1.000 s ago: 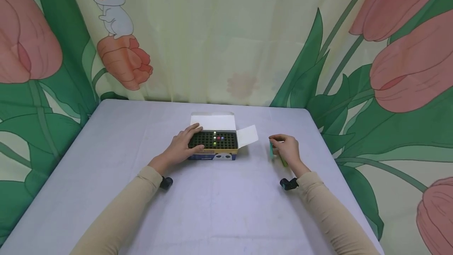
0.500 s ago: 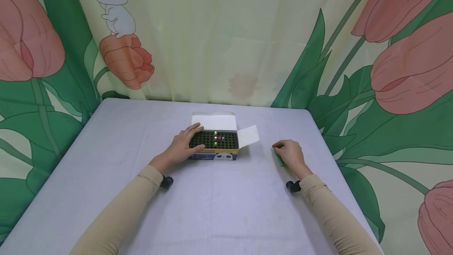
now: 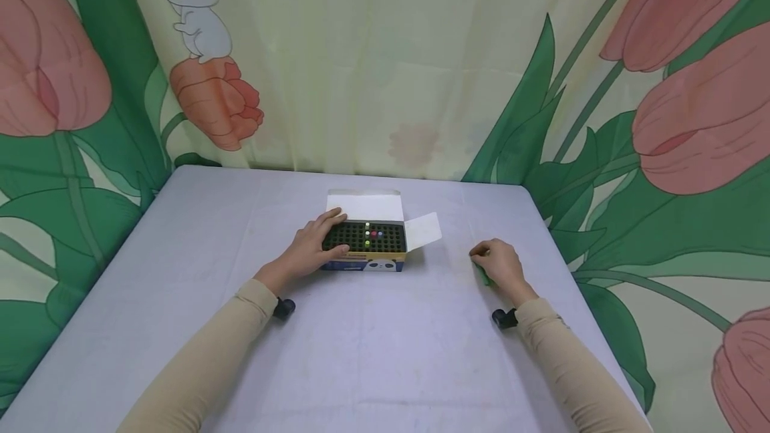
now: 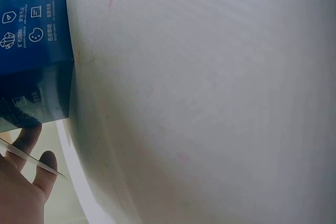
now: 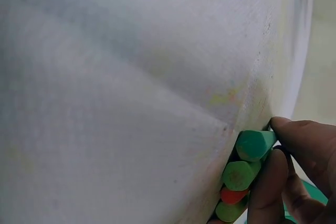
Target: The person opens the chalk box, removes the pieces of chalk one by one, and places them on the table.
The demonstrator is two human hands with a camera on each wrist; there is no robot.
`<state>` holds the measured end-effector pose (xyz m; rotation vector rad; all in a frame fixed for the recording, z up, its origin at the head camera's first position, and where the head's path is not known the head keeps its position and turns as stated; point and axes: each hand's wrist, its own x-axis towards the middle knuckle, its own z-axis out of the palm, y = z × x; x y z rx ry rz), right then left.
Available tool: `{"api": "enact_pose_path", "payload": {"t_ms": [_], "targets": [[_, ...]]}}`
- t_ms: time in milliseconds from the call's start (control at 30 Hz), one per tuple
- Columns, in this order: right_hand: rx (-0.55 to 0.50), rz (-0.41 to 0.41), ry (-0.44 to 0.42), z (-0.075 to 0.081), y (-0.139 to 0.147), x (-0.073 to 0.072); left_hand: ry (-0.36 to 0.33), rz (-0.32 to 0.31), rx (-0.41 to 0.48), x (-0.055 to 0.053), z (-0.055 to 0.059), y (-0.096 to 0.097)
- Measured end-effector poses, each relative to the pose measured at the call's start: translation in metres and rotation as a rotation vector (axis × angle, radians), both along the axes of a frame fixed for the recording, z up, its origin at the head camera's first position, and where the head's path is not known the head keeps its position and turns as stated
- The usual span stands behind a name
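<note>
My left hand rests on the left end of a chalk box, its fingers spread and mostly straight across the top. Inside is a black insert with rows of holes and several coloured chalk ends in the middle. The box's blue printed side shows in the left wrist view. To the right of the box, my right hand pinches a teal chalk low at the table. Right beside that chalk lie a green chalk, a red chalk and a yellow-green chalk. Palm and fingers partly hide them.
The box's white lid stands up at the back, and a white flap sticks out on its right. A white cloth covers the table. Behind it hangs a curtain with flowers and a rabbit.
My right hand has moved slightly right and toward me, lowering the teal chalk from upright down to the table beside the others. The left hand has stayed on the box.
</note>
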<state>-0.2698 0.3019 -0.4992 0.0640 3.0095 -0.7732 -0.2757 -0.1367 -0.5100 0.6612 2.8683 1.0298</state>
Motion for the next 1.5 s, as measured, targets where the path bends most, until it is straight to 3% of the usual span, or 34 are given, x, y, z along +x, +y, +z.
{"api": "enact_pose_path", "payload": {"t_ms": [400, 667, 767, 900, 1067, 1167, 1333, 1500], "targets": [[0.004, 0.011, 0.008, -0.003, 0.001, -0.001, 0.001, 0.003, 0.000, 0.001, 0.001, 0.001], [-0.007, -0.042, -0.004, 0.011, -0.011, -0.005, -0.003, 0.012, 0.006, 0.000, 0.004, -0.001], [-0.020, -0.072, 0.055, 0.021, -0.016, -0.006, -0.010, 0.002, 0.004, 0.000, 0.004, 0.000], [-0.049, -0.071, 0.211, 0.041, -0.032, -0.007, -0.017, 0.000, -0.008, 0.000, 0.004, 0.001], [-0.083, 0.014, 0.409, 0.065, -0.065, -0.007, -0.019, 0.003, -0.004, 0.001, 0.004, 0.002], [-0.098, 0.094, 0.451, 0.074, -0.089, -0.005, -0.022, 0.005, -0.002, 0.002, 0.004, 0.002], [-0.074, 0.230, 0.402, 0.082, -0.132, 0.004, -0.023, -0.001, 0.000, 0.003, 0.004, 0.002], [-0.017, 0.353, 0.250, 0.081, -0.169, 0.010, -0.020, 0.005, 0.001, 0.002, 0.003, 0.002]]}}
